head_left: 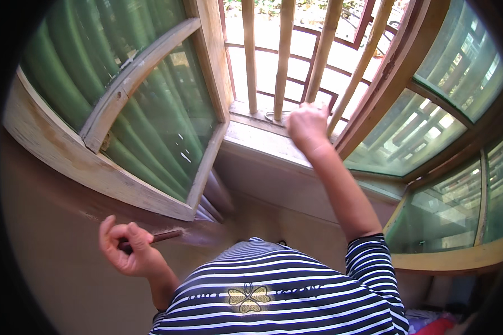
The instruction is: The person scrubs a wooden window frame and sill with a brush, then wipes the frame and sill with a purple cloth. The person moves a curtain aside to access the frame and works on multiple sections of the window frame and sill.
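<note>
My left hand [130, 247] is closed around a slim dark reddish-brown stick [167, 235]. Pale wispy fibres show at the stick's far tip, and its other end shows inside my curled fingers. My right hand [308, 125] is curled at the foot of a wooden window bar [322, 54], above the whitish window sill [268, 140]. Its back faces me, so I cannot tell whether the fingers grip the bar or hold something small. A thin loop of wire or cord [272, 115] lies on the sill beside that hand.
A weathered wooden casement [121, 90] stands swung inward at left, green curtain [63, 96] behind its glass. At right, more glazed casements [402, 142] angle inward. Beyond the bars is a dark red metal grille [272, 51]. Colourful cloth [436, 324] lies at lower right.
</note>
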A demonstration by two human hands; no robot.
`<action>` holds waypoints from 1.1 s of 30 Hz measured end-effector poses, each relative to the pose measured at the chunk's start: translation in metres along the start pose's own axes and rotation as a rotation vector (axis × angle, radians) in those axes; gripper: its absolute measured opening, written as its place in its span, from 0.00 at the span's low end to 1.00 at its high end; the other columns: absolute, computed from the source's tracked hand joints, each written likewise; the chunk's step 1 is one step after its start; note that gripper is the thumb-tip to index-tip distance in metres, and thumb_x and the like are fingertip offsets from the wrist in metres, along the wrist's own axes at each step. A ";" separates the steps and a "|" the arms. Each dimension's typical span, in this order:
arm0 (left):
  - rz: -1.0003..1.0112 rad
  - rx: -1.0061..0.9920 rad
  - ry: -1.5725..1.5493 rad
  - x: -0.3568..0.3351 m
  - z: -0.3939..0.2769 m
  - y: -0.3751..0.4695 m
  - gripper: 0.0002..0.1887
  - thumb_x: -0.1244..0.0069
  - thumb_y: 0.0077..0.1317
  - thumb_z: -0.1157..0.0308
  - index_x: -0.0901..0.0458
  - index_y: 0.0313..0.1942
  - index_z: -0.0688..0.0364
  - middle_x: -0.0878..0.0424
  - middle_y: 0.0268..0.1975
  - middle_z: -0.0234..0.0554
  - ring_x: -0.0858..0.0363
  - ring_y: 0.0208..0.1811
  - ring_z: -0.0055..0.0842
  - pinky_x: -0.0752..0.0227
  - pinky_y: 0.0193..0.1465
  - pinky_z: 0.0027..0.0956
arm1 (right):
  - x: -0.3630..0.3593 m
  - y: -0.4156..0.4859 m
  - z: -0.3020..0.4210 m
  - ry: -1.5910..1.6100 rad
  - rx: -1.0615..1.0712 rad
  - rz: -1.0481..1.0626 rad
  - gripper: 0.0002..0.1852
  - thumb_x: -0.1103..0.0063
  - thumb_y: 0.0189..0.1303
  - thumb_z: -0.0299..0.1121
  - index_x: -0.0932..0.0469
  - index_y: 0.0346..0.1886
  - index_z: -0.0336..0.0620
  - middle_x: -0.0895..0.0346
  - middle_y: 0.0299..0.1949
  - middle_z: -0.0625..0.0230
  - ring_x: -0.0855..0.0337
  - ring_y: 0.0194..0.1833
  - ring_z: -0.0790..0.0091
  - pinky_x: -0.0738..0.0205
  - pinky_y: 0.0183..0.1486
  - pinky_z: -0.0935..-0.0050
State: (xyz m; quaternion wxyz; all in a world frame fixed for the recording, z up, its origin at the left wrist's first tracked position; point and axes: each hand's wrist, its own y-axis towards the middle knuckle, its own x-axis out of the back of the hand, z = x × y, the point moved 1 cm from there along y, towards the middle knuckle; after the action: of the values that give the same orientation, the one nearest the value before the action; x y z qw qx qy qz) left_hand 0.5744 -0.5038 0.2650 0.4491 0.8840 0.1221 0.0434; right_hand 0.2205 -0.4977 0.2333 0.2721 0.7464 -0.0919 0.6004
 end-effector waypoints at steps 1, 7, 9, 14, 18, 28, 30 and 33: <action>0.063 0.013 -0.006 -0.003 -0.004 -0.005 0.15 0.47 0.62 0.78 0.27 0.49 0.67 0.34 0.24 0.29 0.39 0.18 0.11 0.42 0.21 0.15 | -0.003 0.002 -0.017 -0.037 -0.060 0.094 0.12 0.50 0.57 0.34 0.18 0.25 0.42 0.20 0.31 0.60 0.21 0.43 0.63 0.44 0.59 0.54; 0.418 0.164 -0.120 -0.061 0.017 -0.024 0.05 0.44 0.58 0.80 0.19 0.35 0.62 0.33 0.23 0.29 0.37 0.23 0.14 0.44 0.24 0.19 | -0.039 -0.023 -0.059 -0.412 0.015 0.445 0.10 0.48 0.56 0.32 0.15 0.33 0.54 0.17 0.31 0.72 0.18 0.38 0.70 0.44 0.49 0.60; 0.485 0.159 -0.171 -0.074 0.021 -0.031 0.06 0.43 0.58 0.80 0.19 0.35 0.61 0.32 0.24 0.29 0.37 0.22 0.14 0.43 0.23 0.19 | -0.044 -0.028 -0.062 -0.447 0.071 0.410 0.09 0.48 0.56 0.31 0.15 0.32 0.52 0.16 0.32 0.71 0.17 0.38 0.71 0.41 0.50 0.64; 0.548 0.186 -0.241 -0.089 0.032 -0.042 0.06 0.43 0.58 0.80 0.19 0.34 0.61 0.32 0.23 0.29 0.37 0.22 0.14 0.43 0.22 0.20 | -0.040 -0.057 -0.057 -0.398 0.098 0.256 0.04 0.42 0.46 0.32 0.18 0.21 0.52 0.21 0.20 0.69 0.19 0.33 0.71 0.39 0.45 0.68; 0.610 0.337 -0.267 -0.100 0.047 -0.049 0.04 0.44 0.58 0.79 0.20 0.34 0.62 0.32 0.24 0.29 0.37 0.23 0.15 0.41 0.25 0.20 | -0.033 -0.110 -0.044 -0.404 0.074 0.182 0.04 0.41 0.41 0.33 0.20 0.15 0.51 0.23 0.18 0.68 0.24 0.29 0.66 0.41 0.45 0.67; 0.773 0.338 -0.448 -0.136 0.050 -0.068 0.03 0.45 0.59 0.79 0.20 0.33 0.62 0.30 0.24 0.31 0.35 0.23 0.16 0.39 0.26 0.21 | 0.023 -0.218 -0.023 -0.374 -0.029 0.132 0.05 0.45 0.43 0.31 0.22 0.21 0.43 0.25 0.22 0.62 0.26 0.33 0.65 0.38 0.48 0.69; 0.775 0.334 -0.461 -0.141 0.051 -0.072 0.03 0.45 0.59 0.79 0.20 0.33 0.63 0.30 0.24 0.31 0.35 0.23 0.16 0.39 0.26 0.21 | 0.030 -0.236 -0.023 -0.347 -0.110 0.190 0.04 0.43 0.43 0.31 0.23 0.21 0.43 0.24 0.24 0.63 0.24 0.36 0.63 0.37 0.50 0.67; 0.789 0.360 -0.478 -0.146 0.051 -0.079 0.03 0.46 0.59 0.80 0.21 0.33 0.63 0.30 0.24 0.31 0.35 0.23 0.16 0.39 0.26 0.21 | 0.039 -0.261 -0.025 -0.294 -0.204 0.215 0.07 0.38 0.44 0.33 0.24 0.24 0.43 0.24 0.25 0.63 0.23 0.37 0.63 0.37 0.50 0.66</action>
State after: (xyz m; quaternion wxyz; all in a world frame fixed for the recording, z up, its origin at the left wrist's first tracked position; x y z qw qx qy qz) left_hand 0.4287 -0.5366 0.1761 0.2542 0.9116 -0.3229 -0.0153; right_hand 0.3308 -0.2599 0.1966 0.2645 0.7805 -0.2701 0.4979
